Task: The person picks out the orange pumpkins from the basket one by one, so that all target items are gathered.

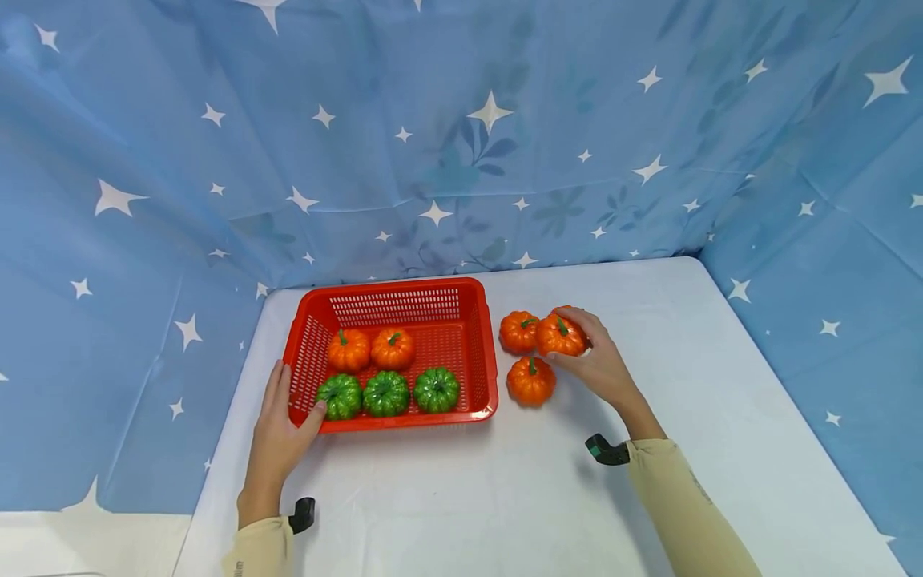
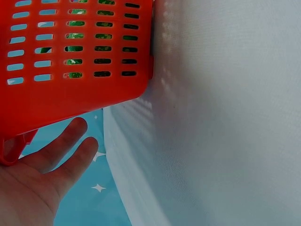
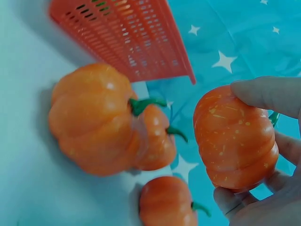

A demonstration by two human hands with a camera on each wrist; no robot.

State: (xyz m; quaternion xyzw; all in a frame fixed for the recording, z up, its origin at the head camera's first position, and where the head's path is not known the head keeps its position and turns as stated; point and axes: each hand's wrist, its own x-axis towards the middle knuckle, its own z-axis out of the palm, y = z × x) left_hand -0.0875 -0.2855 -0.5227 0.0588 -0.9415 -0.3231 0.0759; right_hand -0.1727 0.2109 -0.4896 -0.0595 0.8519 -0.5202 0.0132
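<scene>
A red plastic basket (image 1: 404, 287) stands on the white table, with two orange pumpkins (image 1: 392, 349) and three green pumpkins (image 1: 436, 390) inside. My left hand (image 1: 277, 437) holds the basket's near left corner, thumb over the rim and fingers along the outer side. To the right of the basket, my right hand (image 1: 598, 365) grips an orange pumpkin (image 3: 235, 139) between thumb and fingers, raised off the table. Beside and below it sit other orange pumpkins: a front one (image 1: 530, 382), one nearer the basket (image 1: 518, 332), and one (image 3: 167, 202) mostly hidden behind the held one in the head view.
White cloth covers the table (image 1: 461, 497). Blue star-patterned curtains (image 1: 404, 160) hang behind it and along both sides. The basket's right wall (image 1: 481, 361) stands close to the loose pumpkins. Small black cameras (image 1: 607, 450) are strapped at both wrists.
</scene>
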